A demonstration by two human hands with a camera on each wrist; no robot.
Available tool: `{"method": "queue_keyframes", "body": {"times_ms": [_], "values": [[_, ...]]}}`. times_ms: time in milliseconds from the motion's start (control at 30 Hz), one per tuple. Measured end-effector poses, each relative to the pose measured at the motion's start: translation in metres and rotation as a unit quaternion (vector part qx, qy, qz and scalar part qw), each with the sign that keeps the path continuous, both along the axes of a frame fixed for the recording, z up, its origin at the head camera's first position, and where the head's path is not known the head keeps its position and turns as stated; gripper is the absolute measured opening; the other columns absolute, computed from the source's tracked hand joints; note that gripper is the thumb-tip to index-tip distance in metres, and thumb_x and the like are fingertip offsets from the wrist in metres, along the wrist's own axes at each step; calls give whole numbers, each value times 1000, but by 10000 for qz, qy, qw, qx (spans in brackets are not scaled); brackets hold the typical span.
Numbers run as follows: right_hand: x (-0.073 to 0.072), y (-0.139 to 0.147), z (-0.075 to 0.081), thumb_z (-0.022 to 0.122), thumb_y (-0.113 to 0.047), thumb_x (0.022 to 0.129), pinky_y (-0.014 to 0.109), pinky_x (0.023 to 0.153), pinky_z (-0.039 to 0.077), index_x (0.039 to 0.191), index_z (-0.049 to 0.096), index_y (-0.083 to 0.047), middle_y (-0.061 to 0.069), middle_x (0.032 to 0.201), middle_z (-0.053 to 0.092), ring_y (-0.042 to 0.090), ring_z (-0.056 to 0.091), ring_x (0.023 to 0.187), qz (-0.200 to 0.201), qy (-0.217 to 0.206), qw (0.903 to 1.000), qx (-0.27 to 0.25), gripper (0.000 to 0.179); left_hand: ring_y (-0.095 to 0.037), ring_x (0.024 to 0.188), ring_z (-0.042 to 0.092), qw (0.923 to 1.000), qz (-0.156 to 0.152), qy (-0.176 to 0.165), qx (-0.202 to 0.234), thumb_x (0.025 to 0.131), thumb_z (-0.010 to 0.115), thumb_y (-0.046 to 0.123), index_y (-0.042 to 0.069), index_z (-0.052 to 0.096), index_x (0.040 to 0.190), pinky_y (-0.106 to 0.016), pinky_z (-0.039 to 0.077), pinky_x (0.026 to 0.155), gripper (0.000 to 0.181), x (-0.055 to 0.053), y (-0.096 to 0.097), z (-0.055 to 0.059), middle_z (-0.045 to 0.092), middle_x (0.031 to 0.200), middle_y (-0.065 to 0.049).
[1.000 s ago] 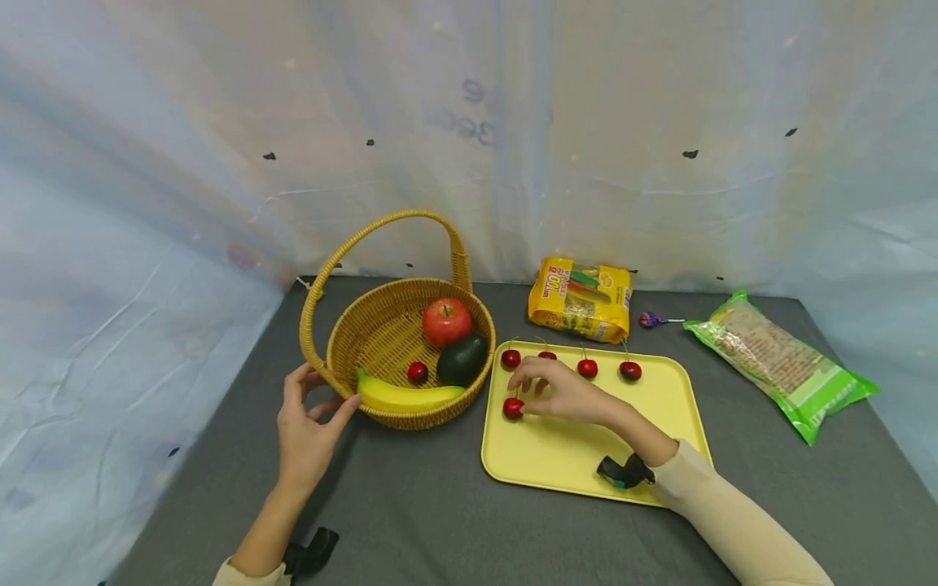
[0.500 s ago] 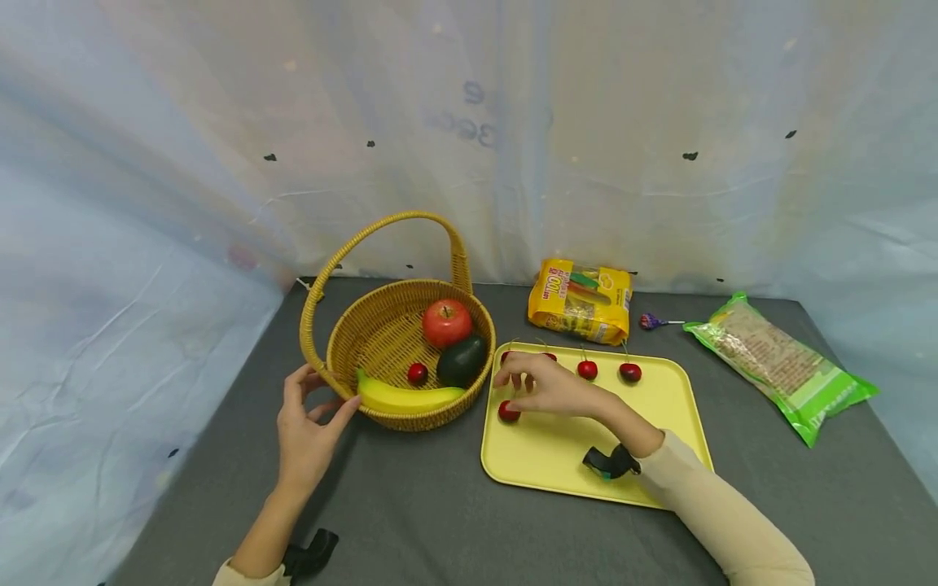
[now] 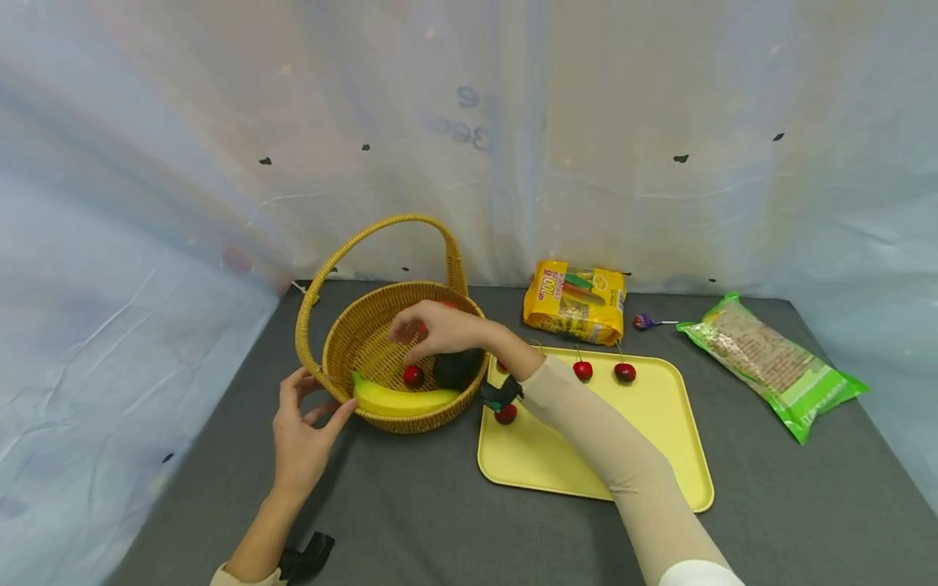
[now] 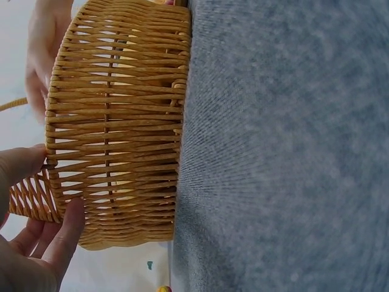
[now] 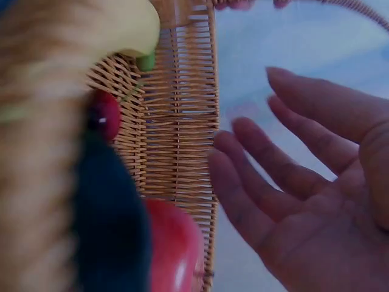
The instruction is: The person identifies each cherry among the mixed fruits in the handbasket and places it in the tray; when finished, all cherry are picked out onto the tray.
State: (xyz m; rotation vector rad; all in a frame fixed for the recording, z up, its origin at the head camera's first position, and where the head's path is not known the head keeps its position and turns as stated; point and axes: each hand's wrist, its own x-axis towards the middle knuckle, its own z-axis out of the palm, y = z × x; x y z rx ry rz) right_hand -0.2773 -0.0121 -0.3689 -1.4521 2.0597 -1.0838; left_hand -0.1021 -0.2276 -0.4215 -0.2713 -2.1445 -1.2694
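My left hand (image 3: 304, 435) pinches the near-left rim of the wicker basket (image 3: 340, 346), at the foot of its arched handle; thumb and fingers lie on either side of it in the left wrist view. Over the basket hovers my right hand (image 3: 443, 327), fingers loosely bent, and in the right wrist view nothing lies between them. Inside the basket are a banana (image 3: 403, 400), a cherry (image 5: 106, 115), a dark green avocado (image 3: 456, 370) and a red apple (image 5: 176, 243), mostly hidden by the hand in the head view.
Right of the basket lies a yellow tray (image 3: 659, 439) with several cherries, some partly behind my right arm; one cherry (image 3: 506, 413) is near its left edge. Beyond are a yellow snack packet (image 3: 575, 301), a lollipop (image 3: 645, 321) and a green-edged bag (image 3: 777, 366).
My right hand has left the cherry at the tray's left side and moved left over the basket. That cherry stays on the tray. The left hand keeps its hold on the rim.
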Motion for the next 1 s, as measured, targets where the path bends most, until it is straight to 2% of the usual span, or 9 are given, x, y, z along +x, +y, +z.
{"method": "queue_keyframes", "body": {"times_ms": [100, 233, 467, 567, 800, 900, 1000], "values": [[-8, -21, -1, 75, -6, 89, 31, 95, 54, 124, 64, 2, 13, 120, 65, 35, 60, 113, 115, -178, 9988, 447, 37, 0, 110, 51, 10000, 53, -64, -27, 76, 75, -22, -15, 41, 135, -14, 57, 77, 68, 1, 0, 0, 52, 116, -31], [-13, -38, -8, 75, -4, 89, 23, 91, 53, 126, 63, 3, 18, 125, 63, 32, 59, 116, 272, -564, 9920, 1096, 39, -9, 109, 53, 9999, 91, -81, -50, 76, 75, -22, -14, 41, 135, -13, 57, 77, 68, 2, 1, 0, 51, 116, -32], [-12, -44, -16, 74, -3, 89, 27, 82, 56, 125, 66, 2, 17, 120, 65, 19, 60, 101, 435, -838, 9746, 2032, 37, -16, 107, 55, 9999, 56, -67, -78, 76, 76, -20, -13, 42, 135, -14, 57, 77, 69, 2, 1, 0, 53, 114, -32], [-12, -44, -18, 73, 0, 89, 26, 80, 56, 124, 66, 2, 17, 118, 65, 19, 60, 98, 600, -904, 9694, 2201, 35, -19, 107, 55, 9999, 55, -79, -73, 76, 76, -20, -13, 42, 135, -14, 57, 78, 69, 2, 0, 0, 53, 114, -33], [-10, -46, -20, 73, 4, 88, 25, 81, 57, 121, 68, -1, 11, 115, 67, 19, 62, 102, 680, -828, 9618, 2521, 33, 0, 109, 51, 10000, 16, -64, -14, 75, 76, -21, -14, 42, 135, -14, 57, 78, 69, 2, 0, 0, 53, 114, -33], [-9, -47, -21, 72, 5, 88, 23, 81, 57, 117, 71, -1, 6, 110, 70, 16, 63, 98, 662, -728, 9632, 2501, 30, 0, 109, 51, 10000, 26, -37, -37, 75, 76, -21, -14, 42, 135, -14, 57, 78, 69, 1, -1, 0, 53, 114, -32], [-9, -44, -17, 73, 5, 88, 25, 77, 57, 113, 72, 0, 5, 102, 71, 14, 62, 88, 571, -733, 9702, 2239, 26, -1, 109, 52, 10000, 33, -25, -52, 75, 76, -21, -13, 42, 135, -14, 57, 78, 69, 1, -1, 0, 53, 114, -31]]}}
